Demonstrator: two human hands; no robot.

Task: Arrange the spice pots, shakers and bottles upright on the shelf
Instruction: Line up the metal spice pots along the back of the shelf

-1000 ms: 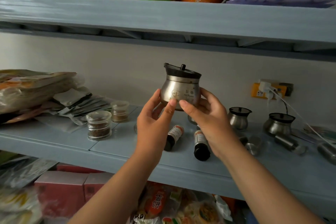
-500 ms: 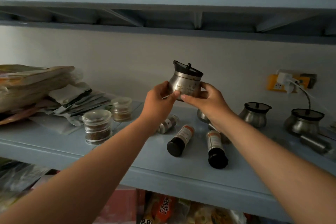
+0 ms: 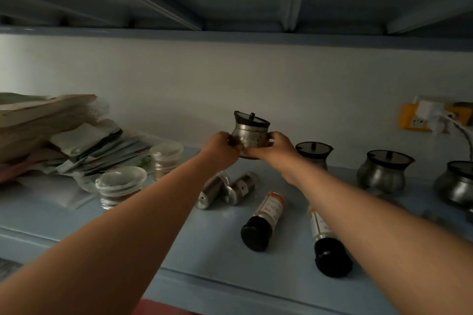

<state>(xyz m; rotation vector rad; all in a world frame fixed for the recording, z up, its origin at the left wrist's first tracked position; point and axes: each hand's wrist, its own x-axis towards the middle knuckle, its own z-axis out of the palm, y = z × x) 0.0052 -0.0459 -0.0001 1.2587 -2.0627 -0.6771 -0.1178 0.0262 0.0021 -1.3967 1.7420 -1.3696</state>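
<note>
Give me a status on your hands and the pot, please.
Left hand and right hand grip the round steel pot with black lid, slightly tilted. Two steel shakers and two black-capped bottles lie flat on the blue shelf.

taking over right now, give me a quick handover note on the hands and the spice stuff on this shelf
Hands: left hand and right hand both grip the round steel spice pot with the dark lid. It is slightly tilted, near the back of the blue-grey shelf. Whether its base touches the shelf is hidden.
Done: three matching steel pots stand upright to the right, and two clear glass jars stand at left.
Left: set the held pot down upright. Then stand up the two small steel shakers and the two black-capped bottles, all lying on their sides.
</note>
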